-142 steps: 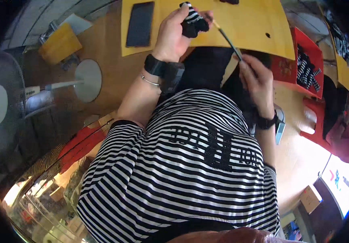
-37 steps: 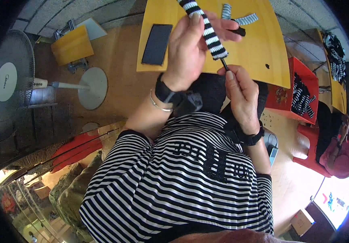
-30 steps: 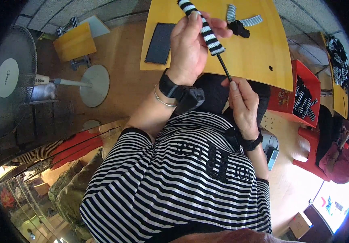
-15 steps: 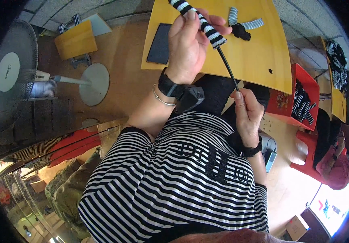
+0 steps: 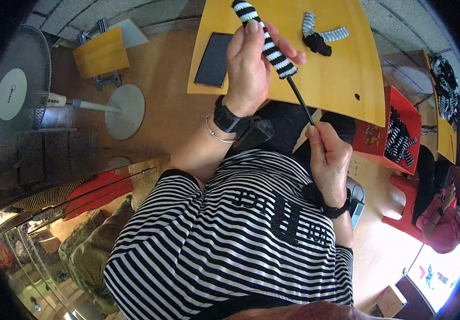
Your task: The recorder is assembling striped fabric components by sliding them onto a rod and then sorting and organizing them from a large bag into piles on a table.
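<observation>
While left hand (image 5: 247, 72) holds striped knit tube (image 5: 274, 52) over yellow table (image 5: 342, 77), thumb pressing it against loosely spread fingers, right hand (image 5: 330, 152) pinches black rod (image 5: 300, 98) entering tube's near end. Grey-striped knit piece (image 5: 334, 34) lies on table.

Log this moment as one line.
left hand: holding striped knit tube; right hand: gripping thin black rod; rod: meets tube's near end; yellow table: black knit bundle, striped strips
</observation>
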`<control>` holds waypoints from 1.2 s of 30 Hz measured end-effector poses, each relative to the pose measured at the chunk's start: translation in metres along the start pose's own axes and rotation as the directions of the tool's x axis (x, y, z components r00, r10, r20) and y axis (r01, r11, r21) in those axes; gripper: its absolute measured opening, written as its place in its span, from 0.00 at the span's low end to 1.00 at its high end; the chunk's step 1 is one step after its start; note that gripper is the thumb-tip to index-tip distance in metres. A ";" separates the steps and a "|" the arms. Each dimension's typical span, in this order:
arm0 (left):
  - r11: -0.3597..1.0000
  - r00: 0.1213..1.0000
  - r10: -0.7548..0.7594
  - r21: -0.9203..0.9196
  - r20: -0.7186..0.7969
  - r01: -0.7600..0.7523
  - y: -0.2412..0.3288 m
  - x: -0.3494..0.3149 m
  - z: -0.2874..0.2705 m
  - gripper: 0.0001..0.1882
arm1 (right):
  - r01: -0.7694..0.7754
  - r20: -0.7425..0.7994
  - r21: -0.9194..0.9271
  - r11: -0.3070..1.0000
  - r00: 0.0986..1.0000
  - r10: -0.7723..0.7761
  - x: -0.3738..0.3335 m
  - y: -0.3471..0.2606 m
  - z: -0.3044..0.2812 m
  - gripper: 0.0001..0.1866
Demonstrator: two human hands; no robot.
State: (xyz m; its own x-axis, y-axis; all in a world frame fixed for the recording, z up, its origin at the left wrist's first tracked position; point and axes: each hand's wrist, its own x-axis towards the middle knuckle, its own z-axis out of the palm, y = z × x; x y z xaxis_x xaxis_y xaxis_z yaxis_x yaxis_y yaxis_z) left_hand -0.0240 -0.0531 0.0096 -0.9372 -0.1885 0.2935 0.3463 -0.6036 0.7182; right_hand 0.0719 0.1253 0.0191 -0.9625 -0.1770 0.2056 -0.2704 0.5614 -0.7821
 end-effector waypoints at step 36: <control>0.998 0.999 0.043 -0.055 0.019 -0.042 0.012 0.001 0.016 0.16 | 0.051 -0.038 0.175 0.983 0.998 -0.045 0.021 0.015 0.019 0.08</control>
State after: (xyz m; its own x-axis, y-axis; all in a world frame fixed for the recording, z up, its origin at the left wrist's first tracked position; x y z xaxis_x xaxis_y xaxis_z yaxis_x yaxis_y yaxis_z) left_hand -0.0199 -0.0481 0.0280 -0.9205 -0.1995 0.3359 0.3824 -0.6366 0.6697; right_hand 0.0481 0.1146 0.0010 -0.9494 -0.1711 0.2633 -0.3112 0.4017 -0.8612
